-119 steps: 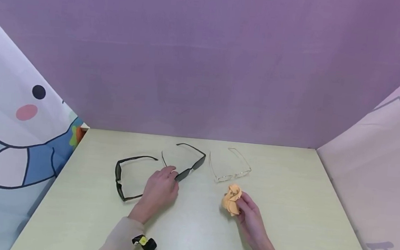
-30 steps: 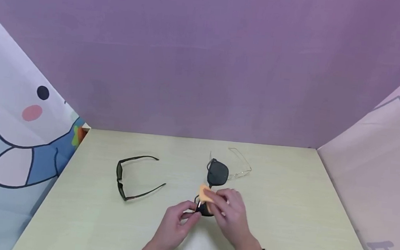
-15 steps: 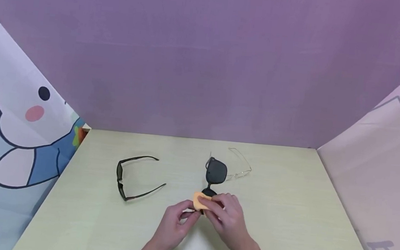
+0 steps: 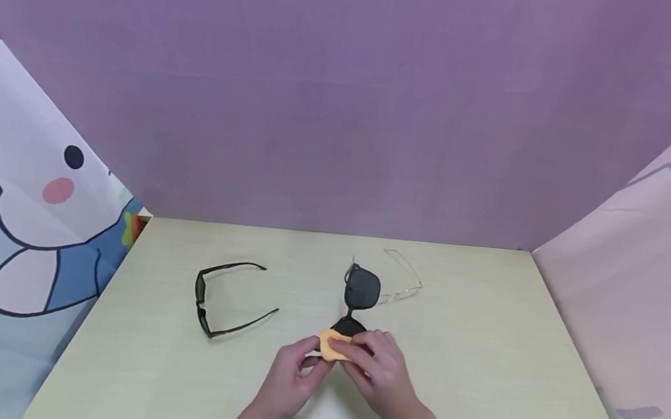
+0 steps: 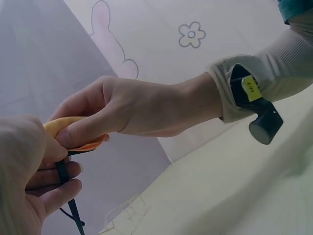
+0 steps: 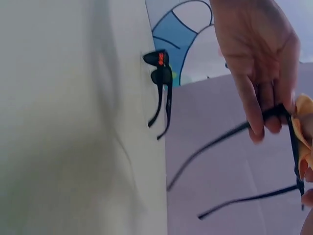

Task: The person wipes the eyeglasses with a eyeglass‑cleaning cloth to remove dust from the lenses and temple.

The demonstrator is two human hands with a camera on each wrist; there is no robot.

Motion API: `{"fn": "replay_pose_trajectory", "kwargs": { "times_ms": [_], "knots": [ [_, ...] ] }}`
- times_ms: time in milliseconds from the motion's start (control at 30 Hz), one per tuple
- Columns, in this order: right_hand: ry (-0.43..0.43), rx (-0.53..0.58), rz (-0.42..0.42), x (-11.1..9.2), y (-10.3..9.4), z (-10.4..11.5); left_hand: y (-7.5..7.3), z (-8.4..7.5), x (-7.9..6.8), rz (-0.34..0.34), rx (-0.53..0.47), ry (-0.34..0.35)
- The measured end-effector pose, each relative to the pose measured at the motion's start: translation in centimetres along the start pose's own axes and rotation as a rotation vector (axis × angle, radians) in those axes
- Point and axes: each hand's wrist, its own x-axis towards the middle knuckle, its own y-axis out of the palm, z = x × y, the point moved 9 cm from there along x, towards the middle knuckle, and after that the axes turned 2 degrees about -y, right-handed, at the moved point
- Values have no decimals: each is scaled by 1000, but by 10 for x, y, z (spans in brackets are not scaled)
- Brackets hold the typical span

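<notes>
Evidently a wiping step is in hand, on the nearer lens of the dark sunglasses (image 4: 362,288): the right hand (image 4: 377,376) pinches an orange cloth (image 4: 329,347) against the frame's near end, partly over that lens, while the left hand (image 4: 292,372) pinches the frame at its near corner, beside the hinge. The next move seems to call for light strokes across the lens, with the left grip steadying the corner so the frame does not twist. From the two grips the sunglasses extend forward, held above the tabletop (image 4: 478,355), their farther lens bare and apart from the cloth. Beyond that lens, partly hidden behind it in the head view, lie thin wire-framed glasses (image 4: 396,295). Well apart, to the left of both grips, black-framed glasses (image 4: 201,289) rest with their arms spread.
</notes>
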Motion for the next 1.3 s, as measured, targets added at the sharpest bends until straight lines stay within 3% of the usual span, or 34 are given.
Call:
{"fn": "replay_pose_trajectory", "kwargs": {
  "times_ms": [233, 367, 600, 933, 1000, 1233, 1300],
  "knots": [
    [121, -53, -42, 5, -9, -19, 2, 3, 1, 31, -19, -62],
    [87, -45, -34, 3, -7, -17, 2, 2, 0, 24, -8, -51],
    [-17, 2, -2, 1, 0, -2, -1, 0, 1, 2, -5, 29],
    [131, -67, -54, 4, -12, -22, 3, 4, 1, 28, -20, -50],
    [125, -51, -48, 3, -11, -21, 3, 5, 1, 29, -18, -57],
    [-14, 18, 11, -3, -3, -3, 0, 1, 0, 9, -6, 2],
    [-10, 16, 17, -3, -3, -3, 0, 0, 1, 7, -3, 3]
  ]
}}
